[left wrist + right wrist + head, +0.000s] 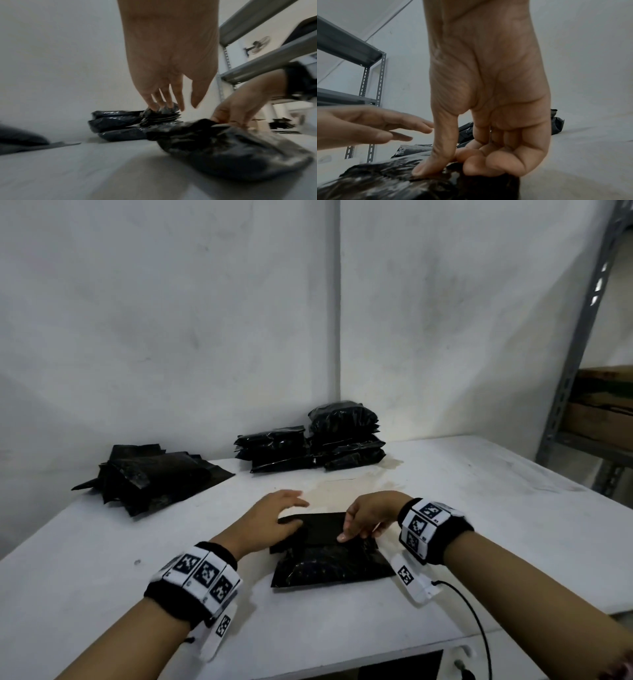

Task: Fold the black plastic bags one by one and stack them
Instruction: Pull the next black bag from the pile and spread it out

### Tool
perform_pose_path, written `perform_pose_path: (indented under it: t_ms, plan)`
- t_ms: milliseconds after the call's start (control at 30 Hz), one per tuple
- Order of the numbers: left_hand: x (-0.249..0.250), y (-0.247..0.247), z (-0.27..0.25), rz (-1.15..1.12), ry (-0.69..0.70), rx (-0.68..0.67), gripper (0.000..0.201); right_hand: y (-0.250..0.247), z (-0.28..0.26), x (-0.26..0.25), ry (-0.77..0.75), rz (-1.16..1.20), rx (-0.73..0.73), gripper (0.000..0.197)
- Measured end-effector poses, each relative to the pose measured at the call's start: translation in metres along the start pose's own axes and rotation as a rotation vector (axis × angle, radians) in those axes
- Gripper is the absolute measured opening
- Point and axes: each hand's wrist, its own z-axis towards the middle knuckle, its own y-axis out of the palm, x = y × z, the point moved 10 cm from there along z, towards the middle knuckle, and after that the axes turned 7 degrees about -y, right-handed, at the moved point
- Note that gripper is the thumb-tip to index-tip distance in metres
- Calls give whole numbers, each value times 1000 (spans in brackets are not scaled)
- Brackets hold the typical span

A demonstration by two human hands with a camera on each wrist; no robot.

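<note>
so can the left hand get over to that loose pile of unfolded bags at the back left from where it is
Probably yes. The left hand is open and holds nothing, and bare table lies between it and the loose pile. The right hand already pinches the bag being folded.

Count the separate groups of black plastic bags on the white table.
3: a loose unfolded heap far left, folded stacks against the wall, and one bag being folded under both hands. Bags within each group can't be counted.

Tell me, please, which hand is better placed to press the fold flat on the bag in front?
Probably the left hand: it is open above the bag, while the right hand pinches its folded edge.
</note>
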Motion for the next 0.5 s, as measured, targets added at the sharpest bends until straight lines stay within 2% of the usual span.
perform_pose_path:
  t_ms: [67, 133, 200, 233, 333, 367, 500]
  plan:
    - [26, 17, -4, -21, 40, -109, 42, -1, -1, 1, -11, 11, 12, 20]
    - [34, 34, -7, 70, -1, -214, 60, -1, -4, 2, -20, 30, 33, 20]
    - [37, 41, -7, 234, 8, -219, 74, -6, -7, 3, -30, 38, 84, 21]
    - [37, 44, -8, 291, 24, -214, 78, -10, -7, 4, -37, 25, 125, 28]
    - [37, 51, -9, 358, 63, -186, 78, -19, -8, 16, -2, 9, 233, 83]
    - [37, 52, -9, 363, 72, -174, 77, -18, -10, 19, 11, 19, 231, 93]
    - [40, 53, -4, 361, 70, -183, 78, -21, -8, 22, 12, -14, 204, 80]
